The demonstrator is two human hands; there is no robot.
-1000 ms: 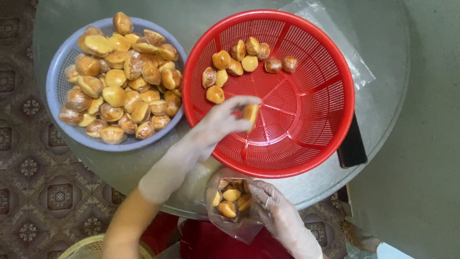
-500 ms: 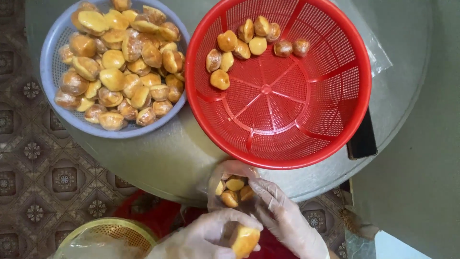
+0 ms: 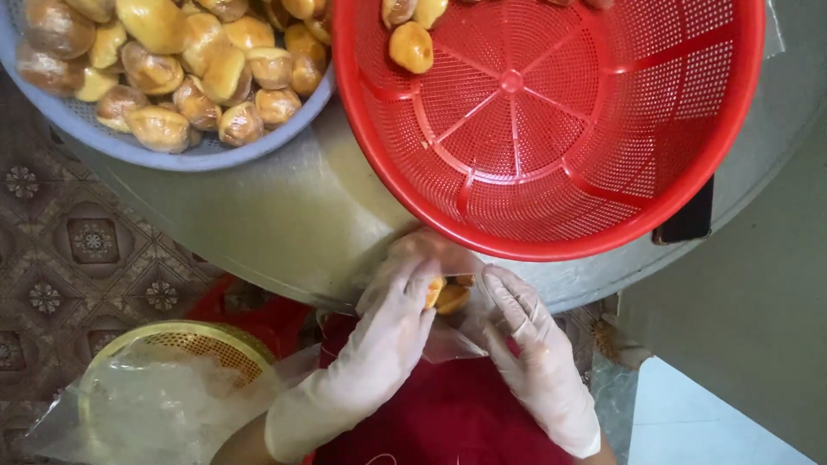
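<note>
Both gloved hands meet at the table's [image 3: 284,224] near edge, just below the red basket [image 3: 551,155]. Left hand [image 3: 392,331] pinches a golden bun [image 3: 433,291] into a clear plastic bag [image 3: 444,331]; right hand [image 3: 530,344] grips the bag's mouth. Blue basket of buns [image 3: 172,151] at far-left edge

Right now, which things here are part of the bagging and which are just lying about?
In use: left hand; right hand; clear plastic bag with small buns; red basket; blue basket of buns.

Lying about: yellow basket of plastic bags; dark flat object under the red basket's edge.
</note>
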